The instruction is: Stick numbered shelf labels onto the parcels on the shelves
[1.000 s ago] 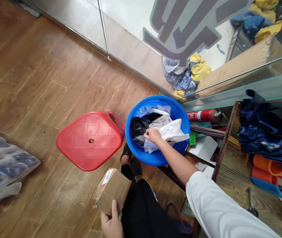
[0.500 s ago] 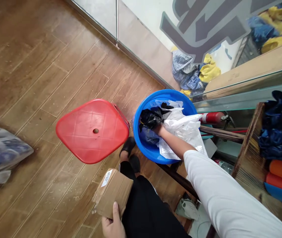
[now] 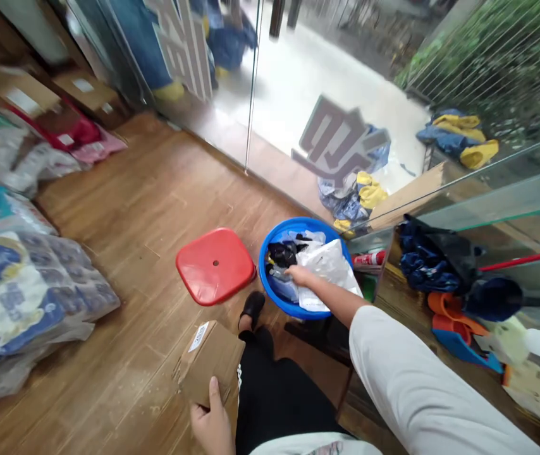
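Note:
My left hand [image 3: 214, 420] grips a brown cardboard box [image 3: 210, 363] by its near edge, thumb on top. A white label [image 3: 198, 337] sits on the box's far end. My right hand [image 3: 301, 276] reaches over a blue tub [image 3: 274, 303], its fingers extended to the left and apparently holding nothing. Just beyond those fingers, a black plastic bag [image 3: 283, 254] lies in the tub. White plastic bags [image 3: 324, 262] fill the tub's right side and hang over its rim. My right fingertips are small and partly blurred.
Left of the tub stands a red stool [image 3: 217, 268]. Wrapped paper packs [image 3: 28, 297] lie at the left. A glass wall [image 3: 279, 139] runs behind the tub. At the right, a wooden shelf [image 3: 393, 303] bears orange slippers [image 3: 454, 316] and dark plastic bags [image 3: 434, 256].
My right hand has let go of the black bag and drawn back slightly toward me. The view has tilted up, showing more of the room. The box stays in my left hand.

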{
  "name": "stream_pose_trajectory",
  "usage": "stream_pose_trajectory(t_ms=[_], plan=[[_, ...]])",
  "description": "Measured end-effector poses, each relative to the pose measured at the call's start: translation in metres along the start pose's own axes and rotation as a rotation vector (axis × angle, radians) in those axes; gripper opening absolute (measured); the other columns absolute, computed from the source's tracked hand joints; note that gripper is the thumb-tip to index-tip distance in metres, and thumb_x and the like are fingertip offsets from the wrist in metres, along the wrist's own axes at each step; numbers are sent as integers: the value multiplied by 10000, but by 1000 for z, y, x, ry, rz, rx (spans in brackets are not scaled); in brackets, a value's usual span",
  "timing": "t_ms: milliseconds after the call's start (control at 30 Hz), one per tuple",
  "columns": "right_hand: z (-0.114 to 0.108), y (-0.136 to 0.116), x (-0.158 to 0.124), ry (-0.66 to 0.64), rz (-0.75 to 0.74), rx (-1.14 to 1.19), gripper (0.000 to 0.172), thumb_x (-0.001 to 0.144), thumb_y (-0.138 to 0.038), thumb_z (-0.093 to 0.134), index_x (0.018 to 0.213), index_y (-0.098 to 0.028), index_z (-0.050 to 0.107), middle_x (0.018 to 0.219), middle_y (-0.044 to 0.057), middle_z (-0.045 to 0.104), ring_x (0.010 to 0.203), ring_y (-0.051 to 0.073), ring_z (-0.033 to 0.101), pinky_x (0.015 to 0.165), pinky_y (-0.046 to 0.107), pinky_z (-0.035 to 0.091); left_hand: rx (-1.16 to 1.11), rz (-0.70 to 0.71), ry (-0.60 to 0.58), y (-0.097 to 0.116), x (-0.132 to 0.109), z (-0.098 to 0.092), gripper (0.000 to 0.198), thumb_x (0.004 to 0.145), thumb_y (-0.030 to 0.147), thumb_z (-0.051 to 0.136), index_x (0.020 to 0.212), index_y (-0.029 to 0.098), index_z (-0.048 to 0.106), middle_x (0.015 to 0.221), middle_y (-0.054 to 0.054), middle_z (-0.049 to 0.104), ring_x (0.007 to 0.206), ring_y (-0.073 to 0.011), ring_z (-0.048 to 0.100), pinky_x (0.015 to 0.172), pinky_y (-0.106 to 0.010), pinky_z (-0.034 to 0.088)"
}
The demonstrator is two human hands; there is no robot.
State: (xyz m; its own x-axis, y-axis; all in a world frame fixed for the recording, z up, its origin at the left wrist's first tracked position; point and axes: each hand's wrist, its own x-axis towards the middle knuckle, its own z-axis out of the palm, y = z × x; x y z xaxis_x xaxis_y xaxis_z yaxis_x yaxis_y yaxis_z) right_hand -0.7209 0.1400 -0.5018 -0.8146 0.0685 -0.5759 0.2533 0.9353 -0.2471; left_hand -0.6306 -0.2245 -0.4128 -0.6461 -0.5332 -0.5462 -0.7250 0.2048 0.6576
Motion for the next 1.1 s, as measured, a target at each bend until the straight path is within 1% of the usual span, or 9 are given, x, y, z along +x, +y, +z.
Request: stream_pose_trajectory(t_ms=[100, 200, 300, 367, 500, 633, 800, 967, 1100], plan=[[-46, -56, -91, -15, -153, 212, 224, 851, -251, 659, 1065, -187, 679, 1006, 49, 702, 917, 190, 658, 835, 323, 535, 53, 99, 0, 25, -45, -58, 545, 723, 590, 648, 1064, 166, 625, 1103, -147, 670, 1085, -347, 616, 946, -489, 481], [-69, -124, -179, -20, -299, 402, 293, 900, -357, 580, 1161, -244, 650, 951, 27, 721, 870, 180, 677, 781, 289, 545, 91, 406, -16, 48, -83, -120, 395, 746, 551, 636, 919, 196, 650, 927, -94, 685, 918, -295, 651, 803, -409, 527], [-79, -205, -252, -198, -444, 1031, 547, 872, -570, 532, 1333, -278, 491, 1105, 43, 665, 921, 191, 674, 727, 319, 561, 164, 880, -63, 67, -111, -185, 221, 824, 411, 596, 822, 204, 674, 836, -61, 652, 814, -225, 636, 737, -328, 510], [-81, -267, -288, -322, -454, 1437, 728, 783, -663, 588, 1387, -312, 385, 1239, 64, 585, 964, 218, 663, 721, 351, 564, 269, 1090, -82, 76, -123, -232, 184, 869, 305, 555, 917, 215, 708, 882, -62, 648, 828, -201, 629, 734, -300, 496], [-77, -401, -338, -372, -409, 1572, 741, 769, -669, 584, 1376, -329, 331, 1339, 94, 513, 1064, 263, 628, 779, 402, 559, 415, 1230, 5, 77, -130, -346, 233, 899, 195, 503, 1003, 216, 711, 855, -62, 603, 830, -189, 577, 731, -297, 466], [-50, -551, -380, -459, -602, 1250, 872, 667, -659, 691, 1373, -274, 353, 1353, 131, 509, 1228, 313, 531, 961, 480, 483, 507, 1211, 233, 43, -124, -496, 221, 927, 189, 496, 1001, 212, 703, 838, -57, 586, 822, -178, 532, 709, -299, 412], [29, -773, -461, -631, -967, 1035, 1209, 501, -488, 875, 1452, -331, 147, 1464, 134, 380, 1326, 319, 443, 1079, 505, 379, 534, 1236, 576, -47, -95, -719, 235, 928, 145, 493, 1010, 216, 701, 792, -39, 609, 807, -162, 522, 762, -326, 389], [102, -993, -566, -518, -1231, 961, 1256, 517, -379, 885, 1470, -309, 71, 1472, 137, 325, 1396, 304, 326, 1161, 492, 249, 582, 1164, 756, -125, -51, -934, 202, 918, 149, 516, 913, 216, 707, 797, -31, 634, 817, -155, 539, 798, -338, 385], [128, -1140, -617, -410, -1412, 771, 1335, 469, -324, 905, 1478, -314, 30, 1498, 117, 253, 1407, 337, 272, 1182, 498, 203, 582, 1121, 902, -155, -5, -1068, 212, 903, 134, 520, 829, 217, 700, 778, -25, 645, 822, -160, 555, 831, -350, 392]])
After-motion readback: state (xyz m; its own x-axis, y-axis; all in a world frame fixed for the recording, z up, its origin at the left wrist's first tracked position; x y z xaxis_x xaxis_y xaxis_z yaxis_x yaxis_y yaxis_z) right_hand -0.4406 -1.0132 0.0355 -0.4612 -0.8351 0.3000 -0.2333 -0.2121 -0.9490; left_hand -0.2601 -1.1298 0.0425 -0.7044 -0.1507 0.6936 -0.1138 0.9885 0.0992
